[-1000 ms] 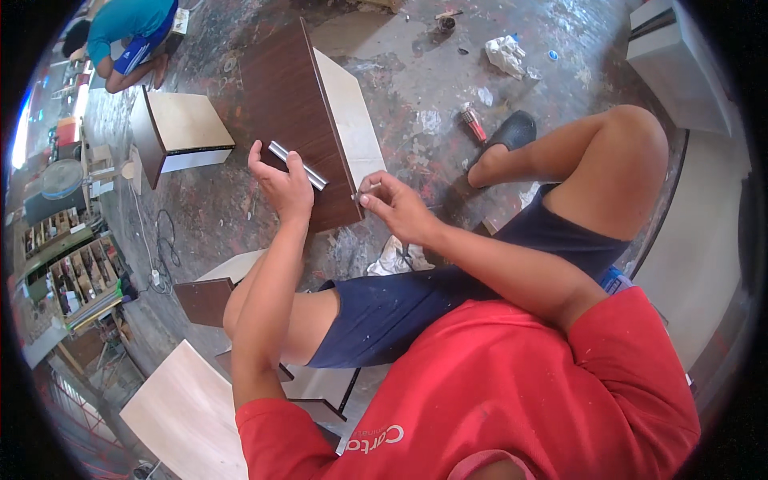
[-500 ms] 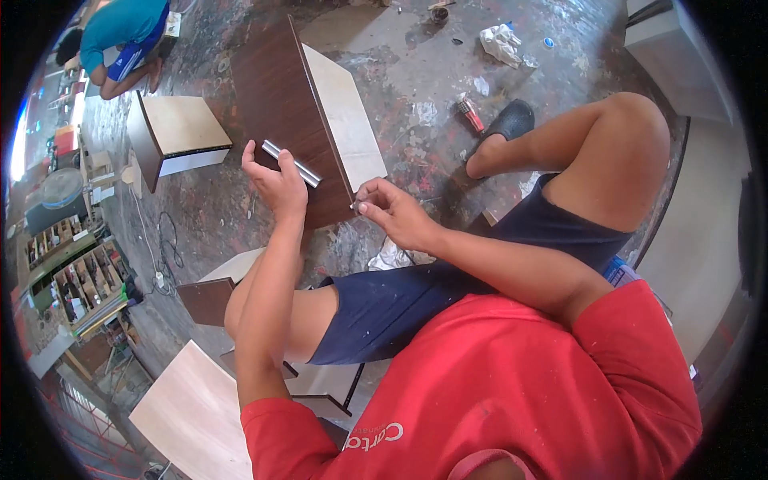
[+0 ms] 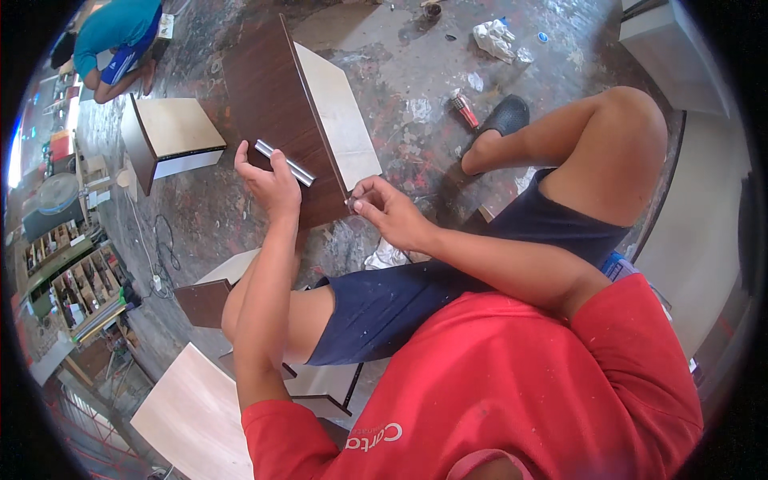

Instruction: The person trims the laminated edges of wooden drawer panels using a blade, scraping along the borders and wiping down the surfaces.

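Note:
In my left hand (image 3: pixel 274 190) is a silver metal bar (image 3: pixel 298 170), shaped like a drawer handle. My thumb crosses it, the index finger reaches past its far end, and my other fingers are largely hidden. Below the bar lies a dark brown wood panel (image 3: pixel 260 88), with a pale cream board (image 3: pixel 340 112) joined along its right side. At the panel's near right corner my right hand (image 3: pixel 392 214) pinches a small shiny piece (image 3: pixel 350 205) between thumb and fingertips. That piece is too small to name.
Another person (image 3: pixel 116 44) crouches at the far left. Nearby stands a smaller pale box with a dark front (image 3: pixel 176 128). A black cable (image 3: pixel 166 240), a red-and-black object (image 3: pixel 464 110) and crumpled white plastic (image 3: pixel 494 40) lie on the floor. At lower left is a pale board (image 3: pixel 192 412).
The whole view has shifted slightly, so most things sit a little further left. Both hands keep nearly the same pose and hold.

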Motion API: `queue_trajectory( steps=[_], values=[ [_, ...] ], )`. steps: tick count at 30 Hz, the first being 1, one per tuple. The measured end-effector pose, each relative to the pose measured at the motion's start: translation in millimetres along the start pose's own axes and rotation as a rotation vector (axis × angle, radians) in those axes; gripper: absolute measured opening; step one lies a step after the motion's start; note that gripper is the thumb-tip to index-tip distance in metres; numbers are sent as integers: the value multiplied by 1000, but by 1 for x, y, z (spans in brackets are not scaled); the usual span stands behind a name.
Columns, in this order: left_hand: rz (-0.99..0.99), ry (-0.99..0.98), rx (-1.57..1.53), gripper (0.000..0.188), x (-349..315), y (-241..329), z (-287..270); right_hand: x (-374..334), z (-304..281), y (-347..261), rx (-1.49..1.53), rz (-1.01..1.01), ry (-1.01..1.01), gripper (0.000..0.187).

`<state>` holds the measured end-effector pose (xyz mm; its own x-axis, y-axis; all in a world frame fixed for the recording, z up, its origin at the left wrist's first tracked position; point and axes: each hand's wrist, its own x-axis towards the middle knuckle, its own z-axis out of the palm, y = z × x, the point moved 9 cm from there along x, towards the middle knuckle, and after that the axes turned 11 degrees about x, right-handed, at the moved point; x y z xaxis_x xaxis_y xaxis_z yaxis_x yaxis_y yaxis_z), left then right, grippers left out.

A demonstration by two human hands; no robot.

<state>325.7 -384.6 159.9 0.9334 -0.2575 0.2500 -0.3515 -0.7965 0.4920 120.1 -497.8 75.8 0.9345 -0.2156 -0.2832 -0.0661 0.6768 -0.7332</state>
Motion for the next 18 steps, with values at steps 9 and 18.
queue_trajectory(
  steps=[9, 18],
  values=[
    [-21, -2, -5, 61, -3, 4, -2, -12, 7, 3, 100, 97, 26, 19],
    [-3, 28, 26, 64, -1, 2, -6, 23, -25, -9, 86, -52, 109, 17]
  ],
)
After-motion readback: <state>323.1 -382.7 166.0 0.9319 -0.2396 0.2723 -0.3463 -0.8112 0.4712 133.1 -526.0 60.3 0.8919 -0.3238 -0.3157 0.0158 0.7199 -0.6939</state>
